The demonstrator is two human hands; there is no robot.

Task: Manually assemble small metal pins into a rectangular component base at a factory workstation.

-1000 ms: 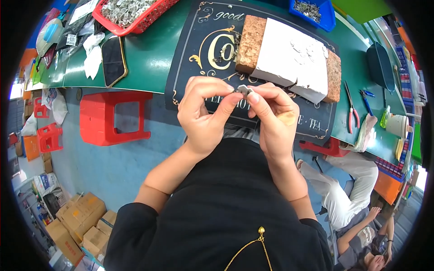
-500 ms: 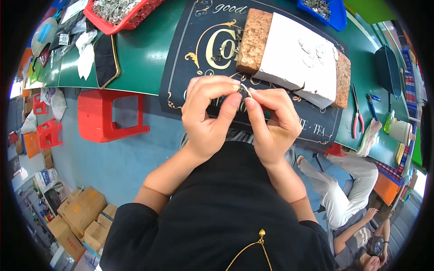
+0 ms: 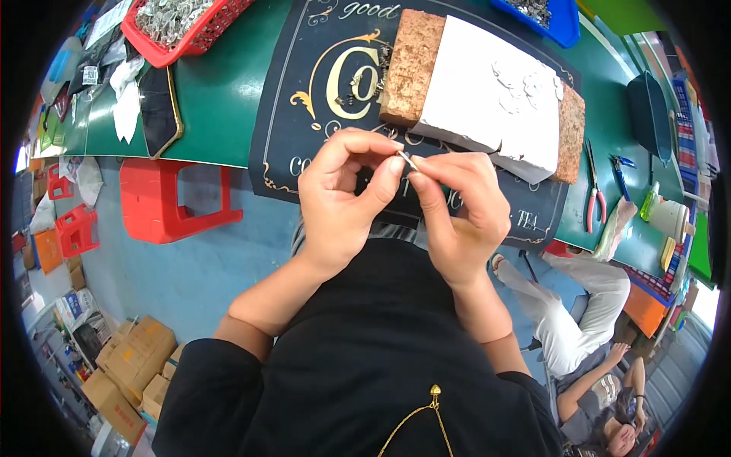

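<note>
My left hand point(image 3: 344, 199) and my right hand point(image 3: 460, 207) meet in front of my chest, fingertips pinched together on one small silvery metal piece point(image 3: 406, 159). Both hands hover over the near edge of a dark mat with gold lettering point(image 3: 304, 91) on the green table point(image 3: 221, 99). Further back on the mat lies a cork board point(image 3: 411, 65) under a white sheet point(image 3: 480, 91) that carries several small silvery parts point(image 3: 525, 84). A few loose metal bits point(image 3: 358, 84) lie beside the cork.
A red basket of metal parts point(image 3: 179, 27) stands at the back left, a blue bin point(image 3: 544, 15) at the back right. Red-handled pliers point(image 3: 592, 194) and a cloth point(image 3: 613, 228) lie at right. A red stool point(image 3: 171, 202) stands under the table. A seated person point(image 3: 586, 320) is at lower right; cardboard boxes point(image 3: 129, 365) at lower left.
My hands have stayed together on the small piece, with the fingers shifting slightly around it. The view has tilted a little toward the table.
</note>
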